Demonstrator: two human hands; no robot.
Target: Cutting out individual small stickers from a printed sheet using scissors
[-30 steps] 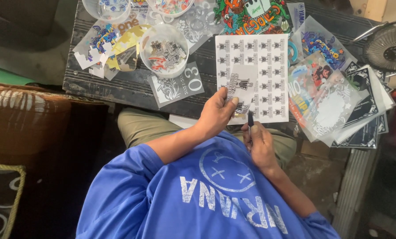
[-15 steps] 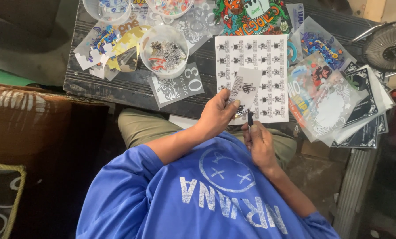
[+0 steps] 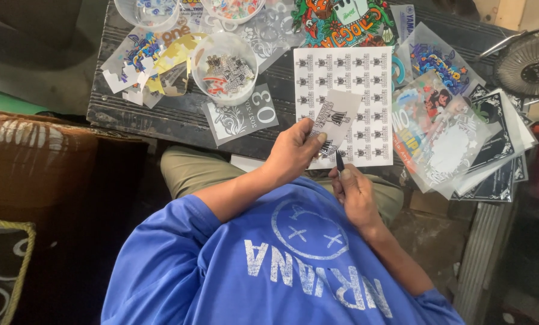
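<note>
At your table's far edge you see a clear tub of stickers; a fan sits off its right corner.

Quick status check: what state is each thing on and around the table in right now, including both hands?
Left hand: lifting a small grey sticker piece.
Right hand: gripping a thin dark tool.
Sticker sheet: lying flat.
Clear tub: open, holding stickers.
Fan: cannot tell if running.
</note>
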